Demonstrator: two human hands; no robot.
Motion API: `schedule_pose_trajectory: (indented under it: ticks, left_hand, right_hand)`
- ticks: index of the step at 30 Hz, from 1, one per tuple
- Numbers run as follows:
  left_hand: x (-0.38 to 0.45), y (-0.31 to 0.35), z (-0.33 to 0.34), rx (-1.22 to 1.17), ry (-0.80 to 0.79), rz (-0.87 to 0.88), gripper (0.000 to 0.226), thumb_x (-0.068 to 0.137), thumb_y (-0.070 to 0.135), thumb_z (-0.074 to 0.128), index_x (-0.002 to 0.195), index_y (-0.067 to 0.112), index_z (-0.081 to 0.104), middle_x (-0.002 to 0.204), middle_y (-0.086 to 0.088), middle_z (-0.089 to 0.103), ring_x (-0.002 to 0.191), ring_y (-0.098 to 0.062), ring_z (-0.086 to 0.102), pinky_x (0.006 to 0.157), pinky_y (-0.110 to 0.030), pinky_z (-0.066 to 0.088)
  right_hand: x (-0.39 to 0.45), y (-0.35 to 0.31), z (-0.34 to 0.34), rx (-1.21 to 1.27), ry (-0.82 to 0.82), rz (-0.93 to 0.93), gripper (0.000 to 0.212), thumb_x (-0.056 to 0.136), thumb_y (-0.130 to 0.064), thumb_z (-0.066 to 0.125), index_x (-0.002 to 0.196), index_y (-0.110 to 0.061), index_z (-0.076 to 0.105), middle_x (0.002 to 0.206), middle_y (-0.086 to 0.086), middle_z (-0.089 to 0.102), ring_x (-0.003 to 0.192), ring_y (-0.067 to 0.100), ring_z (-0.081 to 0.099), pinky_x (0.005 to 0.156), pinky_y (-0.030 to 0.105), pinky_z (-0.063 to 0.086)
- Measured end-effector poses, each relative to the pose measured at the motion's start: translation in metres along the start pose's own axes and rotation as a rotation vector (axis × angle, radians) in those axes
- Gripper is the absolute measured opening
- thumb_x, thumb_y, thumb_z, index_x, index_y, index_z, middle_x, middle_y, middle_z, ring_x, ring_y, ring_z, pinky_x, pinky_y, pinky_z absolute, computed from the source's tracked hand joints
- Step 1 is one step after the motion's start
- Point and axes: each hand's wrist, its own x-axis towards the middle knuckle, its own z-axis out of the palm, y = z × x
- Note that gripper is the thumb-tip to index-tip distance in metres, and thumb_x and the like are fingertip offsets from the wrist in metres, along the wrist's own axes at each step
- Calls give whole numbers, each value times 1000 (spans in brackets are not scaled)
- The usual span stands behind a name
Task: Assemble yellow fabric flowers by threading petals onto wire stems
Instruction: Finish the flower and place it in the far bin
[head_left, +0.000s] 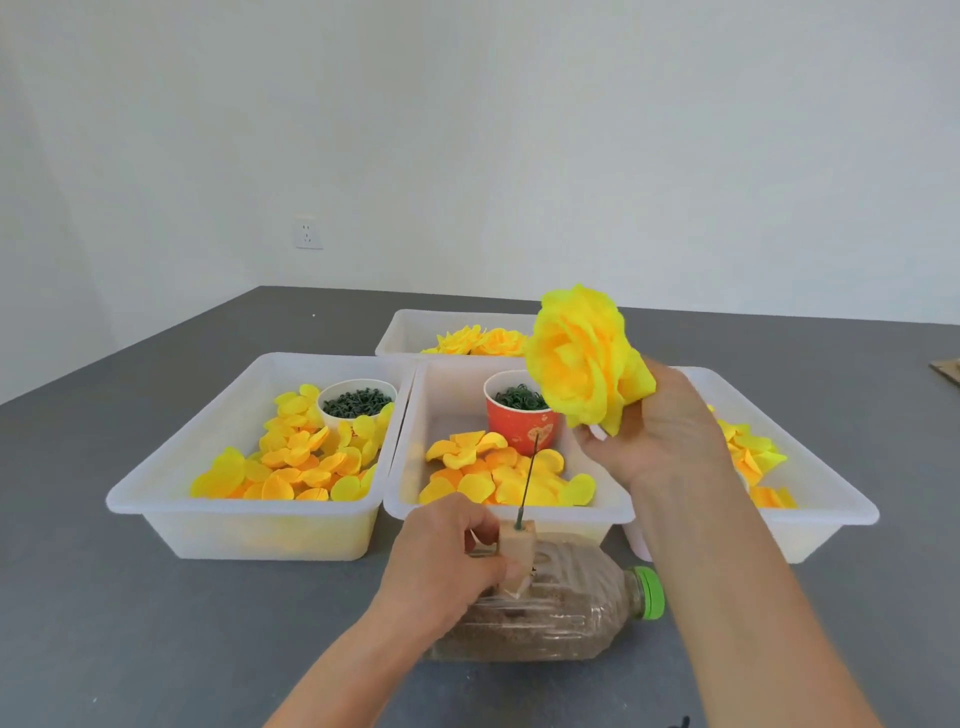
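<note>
Right hand (660, 436) grips a finished yellow flower (584, 358) by its base, held up over the middle tray (511, 512); left hand (447, 556) is curled round a small wood block (517, 551) w/ a thin green wire (529, 480) sticking up from it, sitting on a plastic bottle (545, 618) lying on the near tabletop (130, 623). Loose petals (291, 467) fill the left, middle & right trays, a red cup (522, 415) and a white cup (357, 402) hold dark green bits, and more flowers lie in the far tray (415, 327).

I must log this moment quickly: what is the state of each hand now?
Left hand: closed, gripping the wooden block that holds the wire.
Right hand: closed, holding the flower.
</note>
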Motion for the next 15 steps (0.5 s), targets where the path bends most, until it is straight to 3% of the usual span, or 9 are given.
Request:
schedule_pose_trajectory:
  ticks: [4,8,10,13,15]
  left_hand:
    - [1,-1,0,2,-18,-4,25,61,27,84,74,32,64,75,15,58,72,-2,52,61,-10,38]
    - [3,6,-12,23,-87,2,32,62,26,83,79,36,59,81,14,60,75,-4,53,62,-8,40]
    - [5,17,-22,-13,-17,33,30,66,27,82,85,37,60,81,14,63,72,-3,54,61,-7,40]
    - [11,47,-39,-459,85,-3,23,71,37,74,92,27,67,75,16,70,66,0,59,59,-9,44]
    - [16,64,-44,-685,15,-57,46,63,49,66,100,20,68,88,5,73,75,-6,65,64,-20,49]
  right_hand:
    - [5,7,-9,198,-9,252,22,90,-20,49,69,-16,57,65,-1,61,61,19,55,62,27,41]
    - [7,14,-16,245,-67,286,23,91,-22,48,72,-17,58,64,0,64,63,20,54,65,27,37]
    - [7,17,-19,274,-107,281,26,93,-24,48,72,-16,60,61,2,66,60,20,57,65,28,38]
    - [8,27,-21,255,-148,270,24,94,-21,48,76,-14,62,70,4,68,66,20,59,62,30,44]
    - [7,35,-22,206,-170,253,18,93,-20,50,84,-15,64,68,4,69,58,19,65,53,25,51]
